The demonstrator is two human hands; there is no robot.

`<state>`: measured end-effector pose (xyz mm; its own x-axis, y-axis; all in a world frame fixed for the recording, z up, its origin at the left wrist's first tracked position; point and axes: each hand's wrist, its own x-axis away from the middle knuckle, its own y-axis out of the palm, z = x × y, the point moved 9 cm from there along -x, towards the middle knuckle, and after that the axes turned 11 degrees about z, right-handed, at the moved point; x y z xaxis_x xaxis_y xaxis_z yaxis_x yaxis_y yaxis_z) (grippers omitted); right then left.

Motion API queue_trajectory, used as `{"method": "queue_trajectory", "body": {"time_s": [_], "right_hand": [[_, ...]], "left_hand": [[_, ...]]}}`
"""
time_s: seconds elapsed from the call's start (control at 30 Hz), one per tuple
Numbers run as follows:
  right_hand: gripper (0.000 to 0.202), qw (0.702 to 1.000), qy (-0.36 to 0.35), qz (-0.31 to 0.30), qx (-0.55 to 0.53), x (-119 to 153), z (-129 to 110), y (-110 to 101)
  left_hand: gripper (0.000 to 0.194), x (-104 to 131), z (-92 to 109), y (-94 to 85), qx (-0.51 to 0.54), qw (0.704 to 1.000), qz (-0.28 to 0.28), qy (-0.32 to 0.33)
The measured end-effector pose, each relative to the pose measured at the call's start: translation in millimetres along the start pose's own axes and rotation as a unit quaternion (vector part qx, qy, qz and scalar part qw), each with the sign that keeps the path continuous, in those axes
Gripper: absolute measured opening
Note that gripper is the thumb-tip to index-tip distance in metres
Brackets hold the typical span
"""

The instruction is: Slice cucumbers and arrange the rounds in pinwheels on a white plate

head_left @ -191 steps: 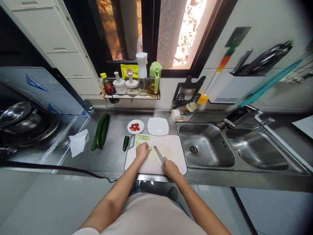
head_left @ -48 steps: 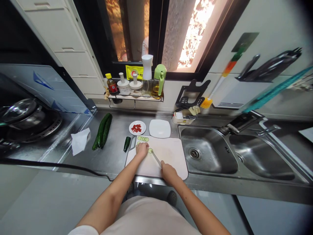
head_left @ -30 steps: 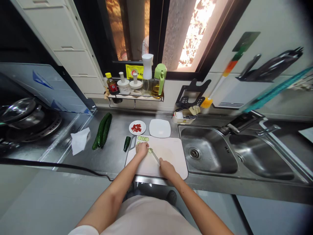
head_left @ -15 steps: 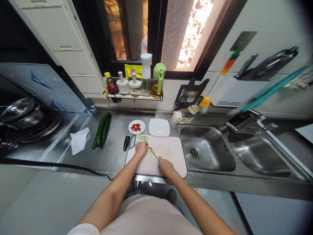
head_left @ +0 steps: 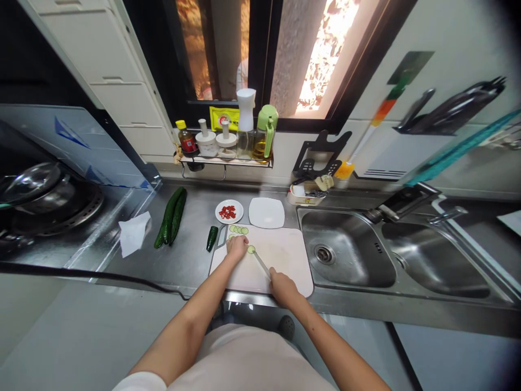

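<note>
My right hand (head_left: 282,285) is closed round the handle of a knife (head_left: 261,262), whose blade points up and left over the white cutting board (head_left: 288,244). At the blade's tip lies a round cucumber slice (head_left: 251,249). Just left of it, my left hand (head_left: 236,247) rests on the board with its fingers bent together; what they hold, if anything, is hidden. Several cucumber slices (head_left: 239,229) lie at the board's upper left, partly behind that hand. A short cucumber piece (head_left: 212,238) sits on the counter beside the board's handle.
Behind the board are a plate of chopped red pieces (head_left: 229,212) and a white square plate (head_left: 266,212). Whole cucumbers (head_left: 171,217) and a paper towel (head_left: 134,233) lie left. A double sink (head_left: 345,247) is at right; a condiment rack (head_left: 228,161) hangs behind.
My right hand has drawn the knife slightly down and to the right. My left hand stays nearly in place on the board. The whole view has shifted a little.
</note>
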<state>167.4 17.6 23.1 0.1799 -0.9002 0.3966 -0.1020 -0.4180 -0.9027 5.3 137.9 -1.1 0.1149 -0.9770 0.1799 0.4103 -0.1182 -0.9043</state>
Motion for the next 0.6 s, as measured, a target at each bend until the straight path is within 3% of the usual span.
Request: {"method": "queue_trajectory", "body": {"time_s": [0.6], "right_hand": [[0.033, 1.0, -0.001, 0.005, -0.005, -17.2, -8.2, -8.7]], "left_hand": [[0.013, 0.1, 0.8, -1.7, 0.006, 1.0, 0.007, 0.002]]}}
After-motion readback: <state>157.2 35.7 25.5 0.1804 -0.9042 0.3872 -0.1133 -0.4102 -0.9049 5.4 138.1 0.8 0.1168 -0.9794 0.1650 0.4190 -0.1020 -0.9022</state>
